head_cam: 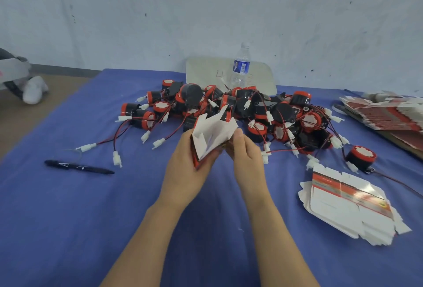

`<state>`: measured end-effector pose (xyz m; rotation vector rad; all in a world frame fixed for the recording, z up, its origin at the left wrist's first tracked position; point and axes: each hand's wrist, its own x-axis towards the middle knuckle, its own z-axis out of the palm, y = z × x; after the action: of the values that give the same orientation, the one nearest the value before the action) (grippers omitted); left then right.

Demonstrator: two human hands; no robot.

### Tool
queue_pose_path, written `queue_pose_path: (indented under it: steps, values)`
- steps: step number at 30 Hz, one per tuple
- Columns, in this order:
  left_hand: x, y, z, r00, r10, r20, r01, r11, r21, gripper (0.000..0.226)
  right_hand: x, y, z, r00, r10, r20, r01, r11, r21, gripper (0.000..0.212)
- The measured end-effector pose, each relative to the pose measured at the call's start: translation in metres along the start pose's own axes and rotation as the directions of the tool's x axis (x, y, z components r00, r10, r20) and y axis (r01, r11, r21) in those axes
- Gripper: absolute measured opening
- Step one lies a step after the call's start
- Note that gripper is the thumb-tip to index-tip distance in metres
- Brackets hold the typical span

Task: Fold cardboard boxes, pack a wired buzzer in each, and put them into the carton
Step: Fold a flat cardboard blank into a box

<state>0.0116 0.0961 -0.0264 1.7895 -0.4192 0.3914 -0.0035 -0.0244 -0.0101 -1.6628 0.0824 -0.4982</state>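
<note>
The blue cloth (68, 218) on the table ends at the left edge beside a brown floor. Bare cloth shows in front of the one black pen (79, 167) and between the forearms. Above its middle, the left hand (183, 167) grips the lower side of a half-folded cardboard box (212, 135), fingers curled round it. The right hand (246, 156) pinches its right edge. The box is white inside and glossy red outside, flaps standing up. Just behind it lies the pile of buzzers (240, 108), round black bodies with red caps, thin wires and white plugs, too many to count. One buzzer (361, 157) sits apart at the right. Two stacks of flat box blanks show: the near stack (350, 206) and the far stack (389, 112). One clear plastic bottle (241, 67) stands behind the pile.
</note>
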Motion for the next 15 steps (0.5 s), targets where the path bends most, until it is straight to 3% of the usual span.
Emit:
queue_pose_path:
  steps: [2,6,8,12,15]
  values:
    - [0.002,0.003,-0.005,0.997,-0.067,0.033,0.070,0.989,-0.131,0.037,-0.002,-0.002,-0.004,0.994,-0.037,0.101,0.025,0.993,0.119,0.033]
    - [0.005,0.011,-0.014,0.980,-0.132,0.150,0.177,0.921,-0.347,0.054,-0.001,-0.003,-0.008,0.967,-0.099,0.233,0.066,0.987,0.148,0.057]
    - [0.005,0.013,-0.018,0.981,-0.121,0.149,0.170,0.911,-0.376,0.062,-0.002,-0.004,-0.008,0.966,-0.104,0.235,0.071,0.987,0.143,0.058]
    - [0.004,0.015,-0.023,0.976,-0.145,0.161,0.200,0.889,-0.412,0.062,0.001,-0.001,-0.017,0.959,-0.043,0.281,-0.006,0.986,0.169,0.079]
    - [0.005,0.013,-0.024,0.970,-0.164,0.181,0.229,0.869,-0.439,0.056,0.001,0.000,-0.021,0.950,-0.012,0.311,-0.042,0.985,0.167,0.063]
